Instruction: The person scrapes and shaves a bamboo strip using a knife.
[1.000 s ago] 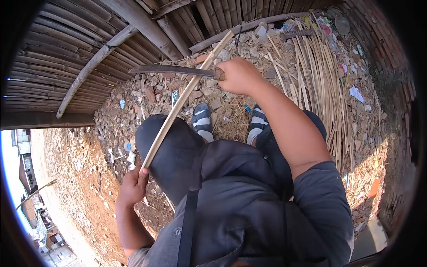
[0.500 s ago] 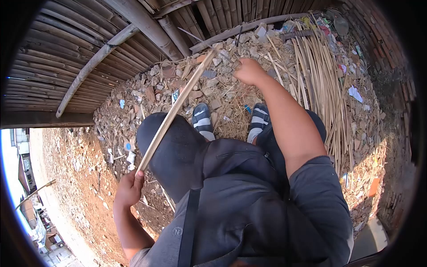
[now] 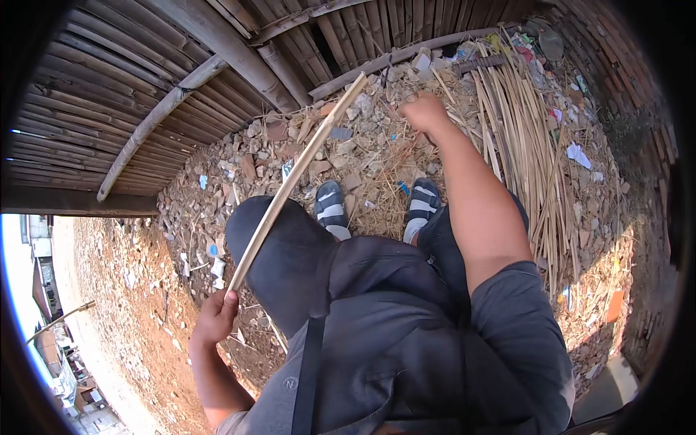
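My left hand [image 3: 214, 317] is closed around the lower end of a long, pale bamboo strip [image 3: 290, 185]. The strip slants up and away over my dark-clothed knee, its far end in the air above the rubble. My right hand [image 3: 425, 114] is raised to the right of that far end, apart from it. Its fingers are wrapped round the handle of a knife [image 3: 409, 100]; the blade hardly shows now against the rubble. Beyond the right arm lies a pile of long bamboo strips [image 3: 518, 138].
Stones, broken brick and litter cover the ground [image 3: 348, 156] about my sandalled feet [image 3: 331, 206]. A bamboo slat wall [image 3: 130, 94] with poles rises at the left and front. A brick wall [image 3: 616, 65] stands at the right. Bare sunlit soil [image 3: 130, 312] spreads left.
My right hand has moved right and slightly away from the strip's far end, taking the knife with it. The left hand still grips the strip, whose far end has shifted slightly right.
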The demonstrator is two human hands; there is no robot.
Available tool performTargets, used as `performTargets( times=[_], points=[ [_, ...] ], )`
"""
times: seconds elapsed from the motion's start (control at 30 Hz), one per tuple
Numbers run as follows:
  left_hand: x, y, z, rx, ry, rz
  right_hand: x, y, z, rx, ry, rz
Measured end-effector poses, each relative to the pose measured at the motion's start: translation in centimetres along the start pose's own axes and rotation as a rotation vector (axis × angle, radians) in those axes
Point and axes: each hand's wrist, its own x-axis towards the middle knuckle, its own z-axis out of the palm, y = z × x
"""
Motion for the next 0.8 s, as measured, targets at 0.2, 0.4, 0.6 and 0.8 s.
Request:
performTargets(
  times=[0.2,0.4,0.6,0.8],
  points=[
    [0.0,0.0,1.9,-0.363,-0.061,-0.061,-2.2,-3.6,-1.2,0.601,0.014,0.025],
    [1.9,3.0,3.6,-0.044,0.178,0.056,-3.0,-4.1,0.3,0.358,0.007,-0.11],
    [2.1,5.0,3.8,0.071,0.216,0.098,-8.5,-6.3,4.1,-0.108,-0.189,-0.417],
    [2.1,4.6,4.5,0.184,0.295,0.119,-12.9,-7.7,6.5,-0.452,-0.403,-0.719]
  ],
)
